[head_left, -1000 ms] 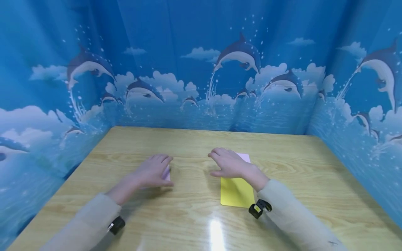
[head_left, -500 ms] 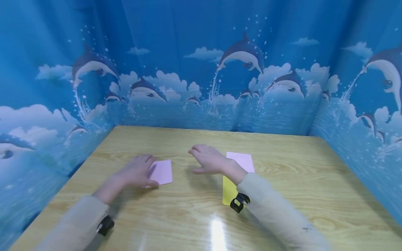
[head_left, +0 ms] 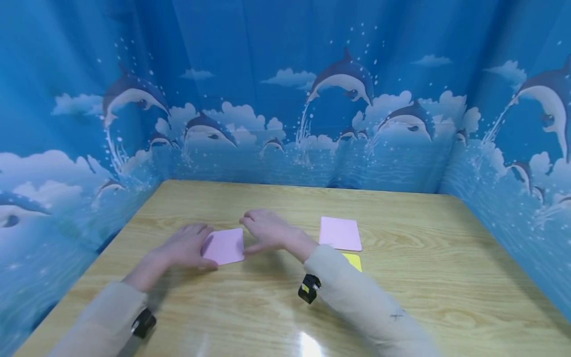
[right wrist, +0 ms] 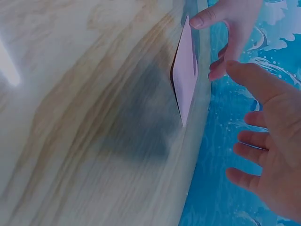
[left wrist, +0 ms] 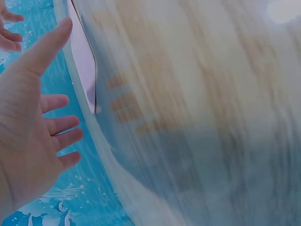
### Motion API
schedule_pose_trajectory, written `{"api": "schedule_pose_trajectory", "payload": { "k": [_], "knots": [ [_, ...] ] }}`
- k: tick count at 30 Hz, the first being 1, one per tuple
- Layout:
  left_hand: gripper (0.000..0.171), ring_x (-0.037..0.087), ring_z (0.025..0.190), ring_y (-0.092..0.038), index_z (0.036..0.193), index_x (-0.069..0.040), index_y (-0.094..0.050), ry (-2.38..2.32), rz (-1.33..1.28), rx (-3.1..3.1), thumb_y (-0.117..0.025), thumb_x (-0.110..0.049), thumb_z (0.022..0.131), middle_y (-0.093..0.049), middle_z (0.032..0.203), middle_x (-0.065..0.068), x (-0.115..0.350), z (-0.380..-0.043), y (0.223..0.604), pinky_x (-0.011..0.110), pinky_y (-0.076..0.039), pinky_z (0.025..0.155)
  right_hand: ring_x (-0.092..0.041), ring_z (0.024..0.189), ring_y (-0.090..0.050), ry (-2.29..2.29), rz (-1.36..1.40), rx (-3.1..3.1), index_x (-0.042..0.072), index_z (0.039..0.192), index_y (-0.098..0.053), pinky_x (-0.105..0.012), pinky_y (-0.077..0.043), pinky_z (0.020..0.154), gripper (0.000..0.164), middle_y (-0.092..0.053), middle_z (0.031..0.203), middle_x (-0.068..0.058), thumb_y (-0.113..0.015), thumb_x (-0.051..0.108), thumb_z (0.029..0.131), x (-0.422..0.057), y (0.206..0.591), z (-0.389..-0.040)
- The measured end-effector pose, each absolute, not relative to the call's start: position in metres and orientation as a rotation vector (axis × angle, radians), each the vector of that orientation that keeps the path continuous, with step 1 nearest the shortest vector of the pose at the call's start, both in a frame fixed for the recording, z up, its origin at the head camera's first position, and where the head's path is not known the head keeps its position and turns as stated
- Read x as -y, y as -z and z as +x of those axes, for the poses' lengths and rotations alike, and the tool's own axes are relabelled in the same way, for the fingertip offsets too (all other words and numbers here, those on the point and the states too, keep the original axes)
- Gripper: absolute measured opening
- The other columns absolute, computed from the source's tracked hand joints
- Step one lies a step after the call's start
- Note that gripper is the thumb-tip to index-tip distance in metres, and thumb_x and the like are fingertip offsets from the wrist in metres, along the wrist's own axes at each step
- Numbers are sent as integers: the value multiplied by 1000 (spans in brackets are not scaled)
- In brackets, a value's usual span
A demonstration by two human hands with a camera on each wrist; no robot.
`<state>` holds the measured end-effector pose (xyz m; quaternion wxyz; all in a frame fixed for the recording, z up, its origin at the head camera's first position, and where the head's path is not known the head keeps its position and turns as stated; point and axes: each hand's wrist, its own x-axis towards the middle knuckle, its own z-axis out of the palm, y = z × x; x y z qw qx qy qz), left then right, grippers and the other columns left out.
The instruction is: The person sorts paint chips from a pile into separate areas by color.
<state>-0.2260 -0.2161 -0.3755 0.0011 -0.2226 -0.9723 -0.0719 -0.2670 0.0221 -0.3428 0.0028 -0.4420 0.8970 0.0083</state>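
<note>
A thin pink square card [head_left: 224, 246] with rounded corners lies on the table, between my two hands. At its left side is my left hand [head_left: 187, 245], its fingers loosely extended and the thumb near the card's front corner. My right hand [head_left: 269, 233] hovers by the card's right edge, thumb and fingers apart. In the left wrist view the left palm [left wrist: 28, 127] shows nothing held. The right palm [right wrist: 282, 127] is likewise bare in the right wrist view, where the card [right wrist: 185, 75] appears edge-on. Whether either thumb touches the card I cannot tell.
Another pink square card [head_left: 340, 233] lies to the right, behind a yellow square card [head_left: 354, 261] mostly covered by my right sleeve [head_left: 357, 292]. The wooden table [head_left: 424, 233] meets a blue dolphin curtain [head_left: 285, 163] at the back and sides.
My right hand has moved left from above the right-hand cards to the left pink card. My left hand has drawn back leftward, uncovering that card. The second pink card now shows whole.
</note>
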Motion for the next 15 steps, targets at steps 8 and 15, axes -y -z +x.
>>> {"api": "schedule_pose_trajectory", "payload": {
  "k": [8, 15],
  "knots": [
    [91, 47, 118, -40, 128, 4, -47, 207, -717, 3093, -70, -60, 68, -46, 128, 29, 217, -225, 372, 61, -27, 99, -20, 119, -44, -62, -1345, -2798, 8, 135, -44, -32, -39, 98, 80, -45, 134, -8, -68, 55, 75, 3, 357, -271],
    [91, 47, 120, -39, 129, 6, -46, 201, -734, 3124, -68, -60, 70, -44, 129, 29, 214, -226, 376, 61, -28, 99, -19, 125, -38, -57, -1269, -2707, 14, 140, -39, -34, -35, 101, 86, -39, 140, -6, -68, 58, 72, 12, 369, -271]
  ]
}}
